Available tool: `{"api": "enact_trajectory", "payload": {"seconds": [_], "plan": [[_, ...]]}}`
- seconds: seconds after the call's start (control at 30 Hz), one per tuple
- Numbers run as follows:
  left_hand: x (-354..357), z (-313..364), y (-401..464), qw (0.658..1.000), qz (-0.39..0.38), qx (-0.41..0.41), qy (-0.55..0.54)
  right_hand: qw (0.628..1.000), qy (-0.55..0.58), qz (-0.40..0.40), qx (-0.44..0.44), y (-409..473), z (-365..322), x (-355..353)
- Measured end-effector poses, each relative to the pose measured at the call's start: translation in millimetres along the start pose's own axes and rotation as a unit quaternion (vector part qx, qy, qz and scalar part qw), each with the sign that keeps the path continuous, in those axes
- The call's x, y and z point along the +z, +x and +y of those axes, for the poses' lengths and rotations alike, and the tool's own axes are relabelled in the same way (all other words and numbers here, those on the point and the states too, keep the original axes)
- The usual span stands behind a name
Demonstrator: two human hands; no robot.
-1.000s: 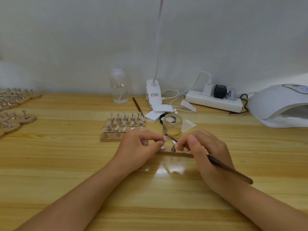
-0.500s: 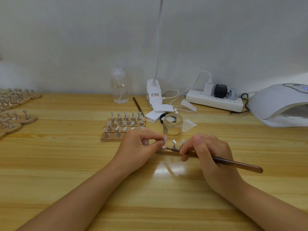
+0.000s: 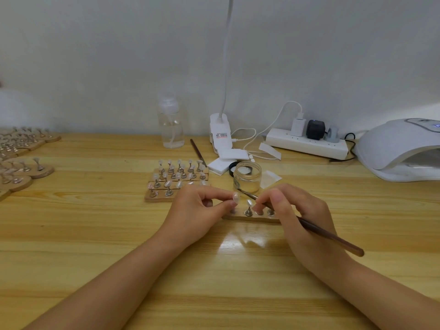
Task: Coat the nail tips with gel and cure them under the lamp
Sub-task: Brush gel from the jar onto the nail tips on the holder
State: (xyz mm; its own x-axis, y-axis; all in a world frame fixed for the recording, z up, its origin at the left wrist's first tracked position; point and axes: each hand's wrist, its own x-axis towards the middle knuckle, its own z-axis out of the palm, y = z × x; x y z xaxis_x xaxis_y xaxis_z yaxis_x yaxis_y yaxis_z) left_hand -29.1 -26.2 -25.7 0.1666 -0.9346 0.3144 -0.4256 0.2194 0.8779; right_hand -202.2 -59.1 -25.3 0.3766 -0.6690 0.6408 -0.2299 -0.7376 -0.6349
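Between our hands: gel coating under way, curing not begun.
Our left hand (image 3: 197,210) pinches one pale plastic nail tip (image 3: 235,196); our right hand (image 3: 297,210) grips the slim brown wooden brush (image 3: 316,231); the white domed curing lamp (image 3: 402,151) waits well right of the grip.

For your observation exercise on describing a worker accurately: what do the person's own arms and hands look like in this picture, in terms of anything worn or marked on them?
Both forearms are bare right up to the picture's edge, with no sleeves in sight. The left hand and the right hand wear no gloves. No ring, watch, bracelet or marking shows on either one. The fingernails that can be seen look short and plain.
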Motion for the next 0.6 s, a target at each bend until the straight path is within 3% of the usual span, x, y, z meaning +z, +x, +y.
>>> {"api": "enact_trajectory", "payload": {"seconds": [0.2, 0.43, 0.6], "plan": [[0.4, 0.6, 0.2, 1.0, 0.002, -0.006, 0.002, 0.998, 0.058, 0.008, 0.005, -2.5, -0.7, -0.2], [-0.3, 0.7, 0.5, 1.0, 0.0, 0.004, 0.014, 0.999, 0.034, -0.016, 0.024, -0.1, 0.1, 1.5], [-0.4, -0.9, 0.5, 1.0, 0.0, 0.005, 0.009, 0.994, 0.101, 0.022, 0.023, -2.6, 1.9, 0.6]]}}
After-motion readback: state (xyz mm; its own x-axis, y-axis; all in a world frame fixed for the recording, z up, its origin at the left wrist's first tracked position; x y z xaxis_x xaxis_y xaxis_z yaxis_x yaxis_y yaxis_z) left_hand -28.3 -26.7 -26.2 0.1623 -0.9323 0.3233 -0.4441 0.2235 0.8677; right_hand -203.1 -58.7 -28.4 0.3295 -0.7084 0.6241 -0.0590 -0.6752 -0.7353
